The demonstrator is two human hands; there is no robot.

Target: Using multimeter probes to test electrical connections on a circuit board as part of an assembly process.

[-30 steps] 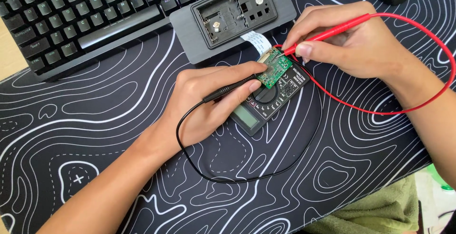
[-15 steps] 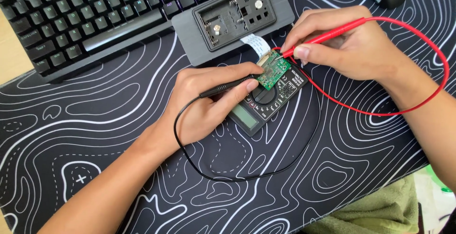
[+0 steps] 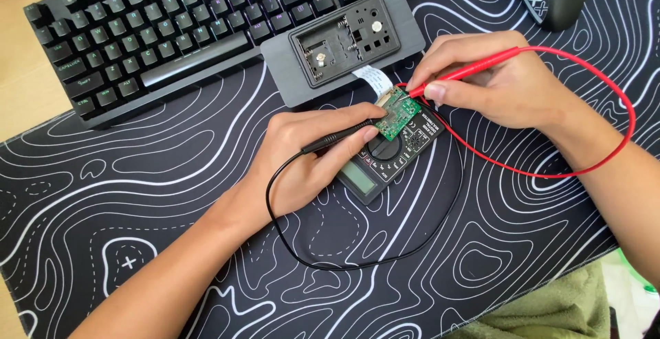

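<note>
Green circuit board [image 3: 397, 114] lay on top of our black multimeter [image 3: 387, 157], which sat on the patterned desk mat [image 3: 172, 194] over the tabletop. Our left hand [image 3: 309, 153] pinched the black probe [image 3: 337, 137] against the board's near edge. Our right hand [image 3: 495, 81] pinched the red probe [image 3: 464, 73], its tip at the board's far corner. Behind lay a grey opened casing [image 3: 344, 40] and a keyboard [image 3: 158, 29].
</note>
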